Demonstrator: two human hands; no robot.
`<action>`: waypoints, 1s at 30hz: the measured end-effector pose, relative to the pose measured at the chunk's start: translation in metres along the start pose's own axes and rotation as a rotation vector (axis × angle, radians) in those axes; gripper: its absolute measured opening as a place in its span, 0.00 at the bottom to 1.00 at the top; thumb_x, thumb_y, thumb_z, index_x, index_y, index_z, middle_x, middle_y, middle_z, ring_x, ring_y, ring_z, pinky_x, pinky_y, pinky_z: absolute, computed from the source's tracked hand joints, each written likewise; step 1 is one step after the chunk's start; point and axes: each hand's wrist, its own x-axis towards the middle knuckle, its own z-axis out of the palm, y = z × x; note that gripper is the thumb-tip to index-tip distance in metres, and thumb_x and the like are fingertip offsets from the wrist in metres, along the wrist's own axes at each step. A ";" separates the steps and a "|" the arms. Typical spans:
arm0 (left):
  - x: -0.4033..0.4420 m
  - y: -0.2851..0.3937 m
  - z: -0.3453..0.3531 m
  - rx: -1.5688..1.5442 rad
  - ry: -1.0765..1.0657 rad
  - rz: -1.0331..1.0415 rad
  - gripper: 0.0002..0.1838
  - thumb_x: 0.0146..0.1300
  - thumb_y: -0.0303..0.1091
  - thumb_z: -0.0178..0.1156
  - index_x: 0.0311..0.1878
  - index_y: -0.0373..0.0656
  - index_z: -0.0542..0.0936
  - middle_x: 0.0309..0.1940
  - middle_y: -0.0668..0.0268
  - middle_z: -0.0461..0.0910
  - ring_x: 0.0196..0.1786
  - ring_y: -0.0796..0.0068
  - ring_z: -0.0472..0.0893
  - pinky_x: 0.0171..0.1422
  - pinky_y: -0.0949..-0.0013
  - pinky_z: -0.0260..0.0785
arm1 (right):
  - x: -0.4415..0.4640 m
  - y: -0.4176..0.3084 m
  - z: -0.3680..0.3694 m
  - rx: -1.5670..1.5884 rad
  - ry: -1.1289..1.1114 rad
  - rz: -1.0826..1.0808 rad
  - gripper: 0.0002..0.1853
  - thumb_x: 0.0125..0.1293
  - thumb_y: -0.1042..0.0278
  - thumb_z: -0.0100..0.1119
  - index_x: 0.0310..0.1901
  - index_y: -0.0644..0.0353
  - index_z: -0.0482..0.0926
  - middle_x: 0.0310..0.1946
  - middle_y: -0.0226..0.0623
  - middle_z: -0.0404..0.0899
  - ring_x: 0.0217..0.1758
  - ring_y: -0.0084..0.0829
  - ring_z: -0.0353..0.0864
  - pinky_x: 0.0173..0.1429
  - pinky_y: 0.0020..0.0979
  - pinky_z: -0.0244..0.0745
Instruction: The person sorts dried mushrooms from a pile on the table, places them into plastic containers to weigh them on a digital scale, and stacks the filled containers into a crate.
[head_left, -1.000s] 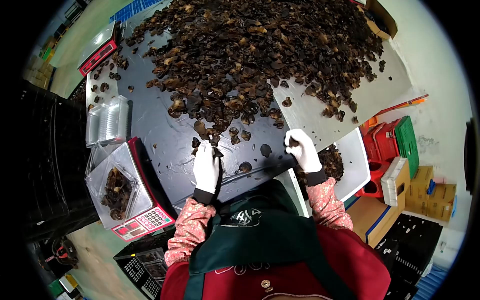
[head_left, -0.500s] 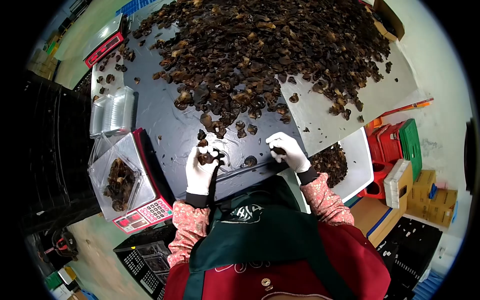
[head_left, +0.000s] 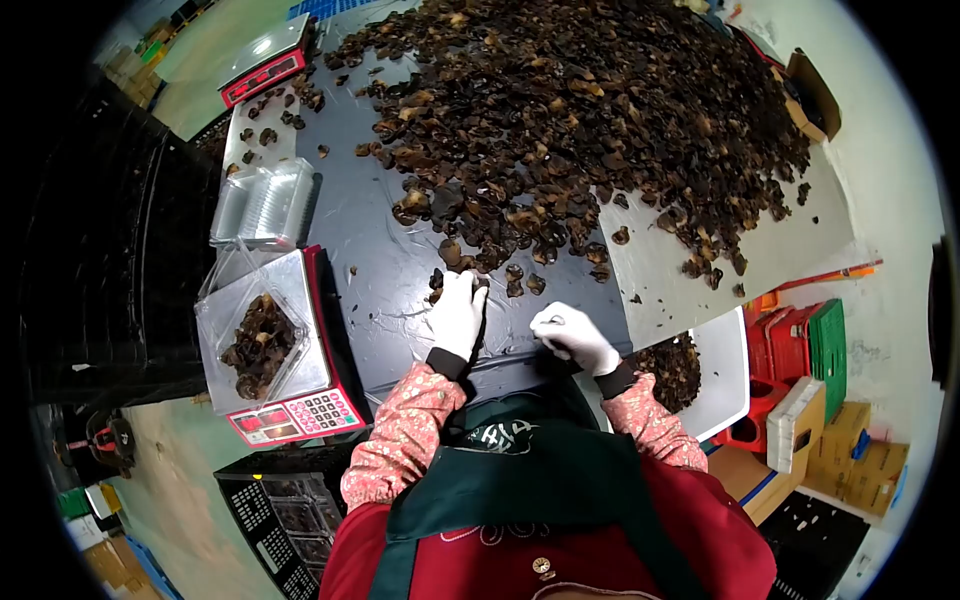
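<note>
My left hand (head_left: 458, 314), in a white glove, is at the near edge of a big heap of dark brown wood ear mushrooms (head_left: 560, 120). Its fingers are closed around a dark mushroom piece (head_left: 482, 285), partly hidden by the glove. My right hand (head_left: 575, 337), also gloved, hovers over the near table edge with curled fingers; whatever lies inside them is hidden. Between the hands and the heap lie a few loose pieces (head_left: 515, 280). To the left, a clear plastic box of mushrooms (head_left: 262, 345) rests on a red and silver scale (head_left: 300, 408).
Stacked clear plastic trays (head_left: 262, 205) stand behind the scale, and a second scale (head_left: 265, 65) is at the far left. A white bin (head_left: 722, 370) holding mushroom pieces sits right of my right hand. Red and green crates (head_left: 822, 350) stand beyond it.
My left hand has moved forward and right to the heap's edge. The right hand has turned, its fingers more curled, and the dark piece seen in it is now hidden. The camera view has shifted.
</note>
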 end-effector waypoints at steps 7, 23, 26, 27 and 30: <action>-0.031 -0.023 -0.074 -1.310 -0.085 -0.475 0.07 0.71 0.34 0.55 0.38 0.42 0.74 0.37 0.56 0.84 0.27 0.77 0.79 0.26 0.79 0.69 | 0.054 -0.034 0.013 0.130 -0.155 -0.236 0.09 0.72 0.66 0.50 0.45 0.60 0.77 0.37 0.31 0.75 0.35 0.21 0.75 0.28 0.21 0.64; 0.037 -0.050 -0.049 0.015 -0.174 -0.279 0.16 0.59 0.45 0.65 0.38 0.40 0.80 0.38 0.53 0.80 0.43 0.51 0.81 0.48 0.56 0.72 | 0.143 -0.092 0.060 -0.415 0.019 -0.119 0.05 0.64 0.70 0.56 0.40 0.57 0.77 0.32 0.34 0.83 0.25 0.23 0.79 0.24 0.25 0.72; 0.039 -0.065 -0.038 -0.145 -0.021 -0.211 0.12 0.61 0.41 0.63 0.35 0.41 0.79 0.36 0.54 0.80 0.43 0.52 0.81 0.48 0.58 0.72 | 0.125 -0.088 0.039 -0.160 0.000 -0.225 0.13 0.65 0.74 0.54 0.51 0.60 0.78 0.42 0.29 0.83 0.24 0.13 0.74 0.21 0.16 0.63; 0.040 -0.071 -0.041 -0.245 0.006 -0.255 0.09 0.61 0.38 0.62 0.34 0.41 0.79 0.35 0.56 0.80 0.42 0.57 0.81 0.48 0.61 0.72 | 0.117 -0.089 0.035 -0.231 -0.010 -0.207 0.16 0.65 0.72 0.55 0.55 0.58 0.79 0.44 0.29 0.83 0.27 0.15 0.76 0.25 0.19 0.68; 0.032 -0.089 -0.048 -0.430 -0.015 -0.435 0.07 0.60 0.34 0.60 0.33 0.40 0.78 0.29 0.59 0.80 0.32 0.67 0.80 0.41 0.66 0.72 | 0.127 -0.052 0.034 -0.846 0.134 -0.722 0.13 0.63 0.63 0.61 0.49 0.49 0.85 0.38 0.34 0.80 0.32 0.34 0.80 0.38 0.32 0.77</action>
